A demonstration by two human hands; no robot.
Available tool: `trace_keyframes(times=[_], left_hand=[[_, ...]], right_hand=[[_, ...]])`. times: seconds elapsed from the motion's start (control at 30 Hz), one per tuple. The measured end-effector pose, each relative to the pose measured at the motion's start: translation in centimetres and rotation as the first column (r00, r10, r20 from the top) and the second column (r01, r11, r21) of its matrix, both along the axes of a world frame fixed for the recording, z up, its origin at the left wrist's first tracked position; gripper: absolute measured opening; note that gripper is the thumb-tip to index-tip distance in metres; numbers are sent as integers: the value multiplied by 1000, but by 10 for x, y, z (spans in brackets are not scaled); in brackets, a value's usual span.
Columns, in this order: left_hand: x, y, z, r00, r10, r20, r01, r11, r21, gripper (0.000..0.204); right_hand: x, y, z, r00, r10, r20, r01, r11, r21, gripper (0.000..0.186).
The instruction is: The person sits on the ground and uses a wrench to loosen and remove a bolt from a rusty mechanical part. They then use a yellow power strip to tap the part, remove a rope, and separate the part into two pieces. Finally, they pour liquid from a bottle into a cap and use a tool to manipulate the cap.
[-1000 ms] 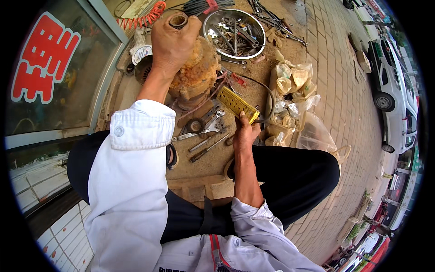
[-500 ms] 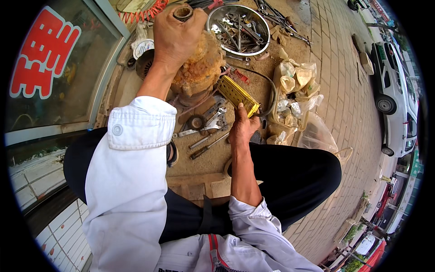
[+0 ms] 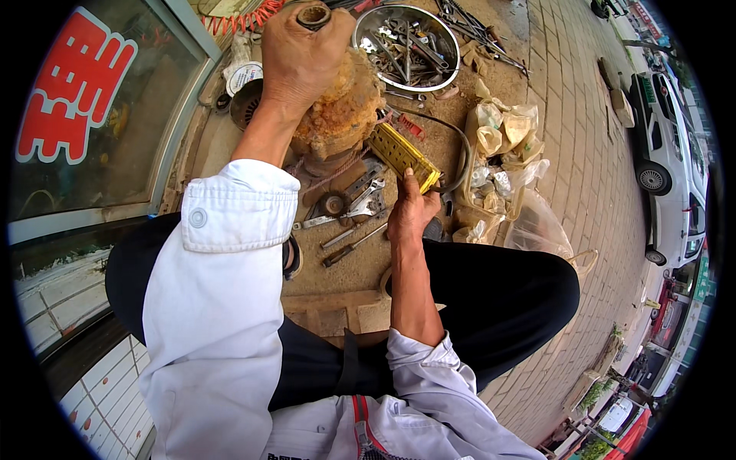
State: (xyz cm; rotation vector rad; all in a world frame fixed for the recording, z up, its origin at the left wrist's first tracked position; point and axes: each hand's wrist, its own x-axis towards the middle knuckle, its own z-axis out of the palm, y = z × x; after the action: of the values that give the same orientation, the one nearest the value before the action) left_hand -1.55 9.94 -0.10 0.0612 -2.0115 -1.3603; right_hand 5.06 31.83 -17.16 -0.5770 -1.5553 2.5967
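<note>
My left hand [image 3: 301, 57] is closed around a rusty metal tube [image 3: 313, 17], its open round end facing up. Directly behind and under it stands a crusted, orange-brown block [image 3: 336, 123] on a narrower base. My right hand [image 3: 414, 207] grips one end of a yellow power strip [image 3: 401, 153], thumb on top, with a dark cord [image 3: 458, 149] curving away from it. Below the block lie an adjustable wrench [image 3: 360, 207], a dark ring [image 3: 335, 203] and long thin tools [image 3: 353, 245].
A steel bowl of tools [image 3: 405, 47] and long rods [image 3: 491, 38] lie at top, near a red coiled hose [image 3: 238, 23]. Right of the cord are plastic bags [image 3: 502, 134]. A glass door [image 3: 130, 153] borders the left; a white car [image 3: 675, 176] stands beyond the paving [image 3: 575, 153].
My left hand with the tube appears a little higher and further right. The block and bowl also sit slightly higher in view. Both hands keep their grips.
</note>
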Motion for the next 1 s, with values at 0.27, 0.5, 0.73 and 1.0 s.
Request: trace_keyframes(times=[0.27, 0.5, 0.73, 1.0], left_hand=[[-3, 0, -2, 999, -23, -35, 24, 1000, 19, 24], [-1, 2, 0, 1000, -6, -14, 7, 1000, 21, 24], [-1, -2, -3, 1000, -3, 10, 3, 1000, 5, 28], [-1, -1, -3, 1000, 1, 23, -2, 1000, 14, 28]], right_hand=[[0, -1, -5, 1000, -10, 0, 10, 1000, -26, 34], [1, -1, -3, 1000, 2, -1, -2, 1000, -28, 33], [-2, -3, 2, 1000, 1, 4, -1, 999, -41, 33], [-1, -3, 0, 1000, -4, -22, 4, 1000, -4, 28]])
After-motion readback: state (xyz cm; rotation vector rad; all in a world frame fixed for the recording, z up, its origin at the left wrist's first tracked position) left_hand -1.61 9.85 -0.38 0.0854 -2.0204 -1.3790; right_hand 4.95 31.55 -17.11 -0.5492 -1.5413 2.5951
